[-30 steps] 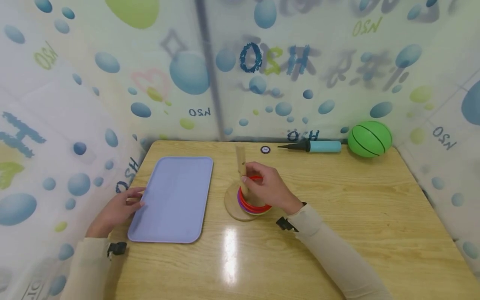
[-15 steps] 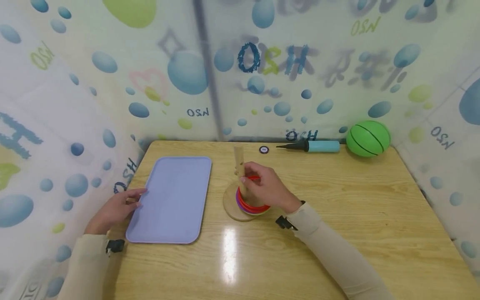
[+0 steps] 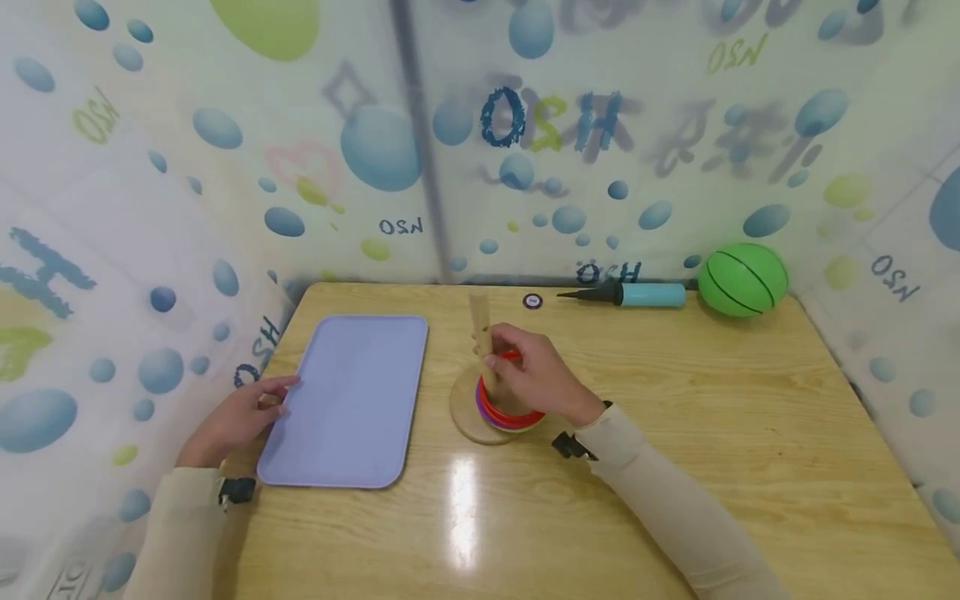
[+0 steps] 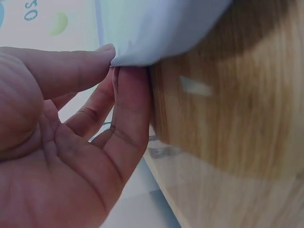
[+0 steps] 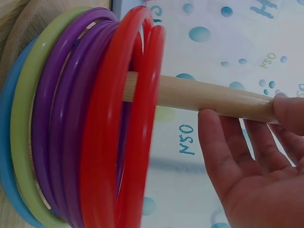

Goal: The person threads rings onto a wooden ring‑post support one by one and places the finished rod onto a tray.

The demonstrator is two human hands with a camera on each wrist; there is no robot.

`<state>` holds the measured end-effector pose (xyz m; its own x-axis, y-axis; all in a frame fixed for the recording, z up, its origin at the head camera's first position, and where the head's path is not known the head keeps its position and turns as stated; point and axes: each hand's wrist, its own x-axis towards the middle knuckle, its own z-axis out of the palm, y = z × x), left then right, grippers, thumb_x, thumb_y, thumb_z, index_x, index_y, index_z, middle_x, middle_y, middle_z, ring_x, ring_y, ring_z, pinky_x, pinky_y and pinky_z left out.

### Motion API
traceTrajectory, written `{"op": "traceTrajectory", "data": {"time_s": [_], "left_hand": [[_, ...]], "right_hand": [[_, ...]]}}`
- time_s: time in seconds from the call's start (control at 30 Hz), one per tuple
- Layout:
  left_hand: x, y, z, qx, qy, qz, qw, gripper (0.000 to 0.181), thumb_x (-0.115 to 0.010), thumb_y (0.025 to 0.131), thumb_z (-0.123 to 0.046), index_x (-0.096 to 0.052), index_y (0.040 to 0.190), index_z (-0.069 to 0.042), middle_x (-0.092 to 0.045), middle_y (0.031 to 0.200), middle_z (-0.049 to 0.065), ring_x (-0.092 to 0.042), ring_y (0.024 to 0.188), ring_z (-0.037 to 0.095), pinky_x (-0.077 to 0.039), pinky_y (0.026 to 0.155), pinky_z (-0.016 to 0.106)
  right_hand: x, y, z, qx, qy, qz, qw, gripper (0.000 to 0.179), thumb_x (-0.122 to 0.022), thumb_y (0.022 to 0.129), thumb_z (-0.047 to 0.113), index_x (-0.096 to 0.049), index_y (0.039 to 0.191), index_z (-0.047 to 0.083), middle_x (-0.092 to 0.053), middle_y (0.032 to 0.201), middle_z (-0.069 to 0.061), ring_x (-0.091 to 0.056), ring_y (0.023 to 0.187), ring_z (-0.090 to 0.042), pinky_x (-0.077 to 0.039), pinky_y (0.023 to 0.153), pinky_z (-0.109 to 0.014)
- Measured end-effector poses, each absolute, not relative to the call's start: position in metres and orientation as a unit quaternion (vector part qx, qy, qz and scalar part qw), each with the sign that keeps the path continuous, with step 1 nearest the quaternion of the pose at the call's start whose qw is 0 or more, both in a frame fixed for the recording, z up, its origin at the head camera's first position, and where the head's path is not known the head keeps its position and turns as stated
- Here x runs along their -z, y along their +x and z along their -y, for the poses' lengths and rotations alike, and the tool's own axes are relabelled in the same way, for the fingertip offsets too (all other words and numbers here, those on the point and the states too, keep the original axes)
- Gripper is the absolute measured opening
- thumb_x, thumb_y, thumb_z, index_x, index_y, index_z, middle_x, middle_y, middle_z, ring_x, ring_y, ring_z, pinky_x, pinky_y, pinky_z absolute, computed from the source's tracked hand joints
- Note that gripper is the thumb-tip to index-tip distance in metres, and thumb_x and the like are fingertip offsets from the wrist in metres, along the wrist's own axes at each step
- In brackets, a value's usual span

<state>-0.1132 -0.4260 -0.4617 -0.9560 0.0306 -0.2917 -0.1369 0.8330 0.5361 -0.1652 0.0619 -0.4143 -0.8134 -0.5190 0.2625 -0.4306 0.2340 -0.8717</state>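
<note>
Near the middle of the table stands a wooden peg [image 3: 480, 315] on a round wooden base [image 3: 462, 407], ringed by a stack of plastic hoops. From the base upward in the right wrist view come a blue hoop [image 5: 5, 156], a green hoop [image 5: 20, 114], several purple hoops [image 5: 71, 123] and red hoops [image 5: 99, 137]. My right hand [image 3: 536, 375] pinches the peg above the hoops, thumb on one side and fingers on the other. At the left, my left hand [image 3: 236, 417] pinches the edge of a light purple tray [image 3: 345, 400], with the thumb above and fingers beneath.
Along the table's back edge lie a small round dark disc [image 3: 532, 301], a blue hand pump [image 3: 652, 294] with a black nozzle and a green ball [image 3: 742, 280]. A patterned curtain [image 3: 525, 200] encloses the wooden table [image 3: 675, 417] at the back and sides.
</note>
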Motion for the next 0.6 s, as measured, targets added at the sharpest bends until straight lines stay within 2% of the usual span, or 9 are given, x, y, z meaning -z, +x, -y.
{"op": "traceTrajectory", "data": {"time_s": [0.2, 0.6], "left_hand": [[0.464, -0.114, 0.427, -0.293, -0.029, -0.945, 0.144, 0.053, -0.059, 0.107, -0.01, -0.047, 0.158, -0.005, -0.056, 0.139, 0.031, -0.061, 0.117, 0.042, -0.058, 0.088, 0.044], [0.466, -0.114, 0.427, -0.298, -0.038, -0.943, 0.147, 0.053, -0.058, 0.108, -0.011, -0.046, 0.159, -0.006, -0.054, 0.141, 0.031, -0.059, 0.119, 0.045, -0.059, 0.091, 0.049]], "right_hand": [[0.412, -0.168, -0.058, 0.537, -0.311, -0.783, 0.033, 0.023, -0.067, 0.104, 0.009, -0.07, 0.126, 0.011, -0.076, 0.118, -0.003, -0.073, 0.11, -0.02, -0.063, 0.088, -0.038], [0.387, -0.172, -0.042, 0.545, -0.349, -0.762, 0.03, 0.025, -0.067, 0.103, 0.008, -0.071, 0.127, 0.009, -0.077, 0.118, -0.005, -0.073, 0.11, -0.022, -0.063, 0.088, -0.035]]}}
